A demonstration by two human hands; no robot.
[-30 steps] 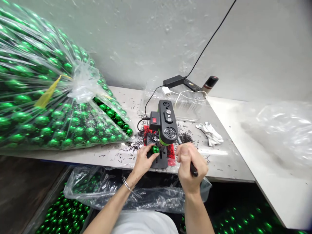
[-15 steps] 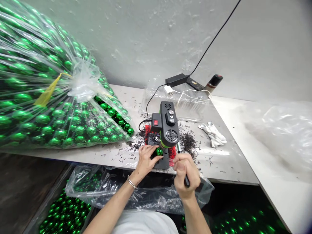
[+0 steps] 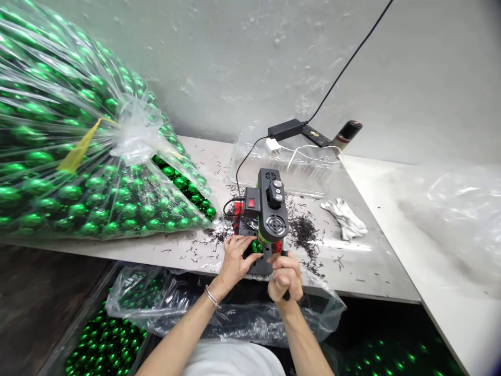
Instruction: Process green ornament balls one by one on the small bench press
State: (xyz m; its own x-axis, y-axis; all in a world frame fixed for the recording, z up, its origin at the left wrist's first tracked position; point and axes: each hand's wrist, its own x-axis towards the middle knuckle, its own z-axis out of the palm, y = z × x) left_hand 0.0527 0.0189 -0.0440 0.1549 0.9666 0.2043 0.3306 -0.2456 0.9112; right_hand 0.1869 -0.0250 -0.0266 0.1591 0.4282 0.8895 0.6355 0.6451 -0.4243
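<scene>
A black press-like machine point(image 3: 275, 209) with a red switch stands on the grey table. Beneath its front end sits a shiny green ball point(image 3: 257, 246), pinched between the thumb and fingers of my left hand point(image 3: 235, 257). To the right, my right hand point(image 3: 285, 277) is wrapped round the machine's lever point(image 3: 284, 245), whose black grip partly shows above and below the fist. Red pieces point(image 3: 276, 247) show on both sides of the black base. A silver bracelet point(image 3: 212, 296) circles my left wrist.
A big clear bag of green balls point(image 3: 78, 156) fills the left. Behind the machine lie a plastic tray point(image 3: 305, 180) and a power adapter point(image 3: 286, 129). Black scraps point(image 3: 303, 230) and white gloves point(image 3: 346, 219) lie at right. Below hangs clear plastic point(image 3: 176, 303), near more balls point(image 3: 105, 339).
My right hand has moved left and inward with the lever, closer to the machine. The machine's head sits slightly lower and tilts differently. My left hand stays at the ball.
</scene>
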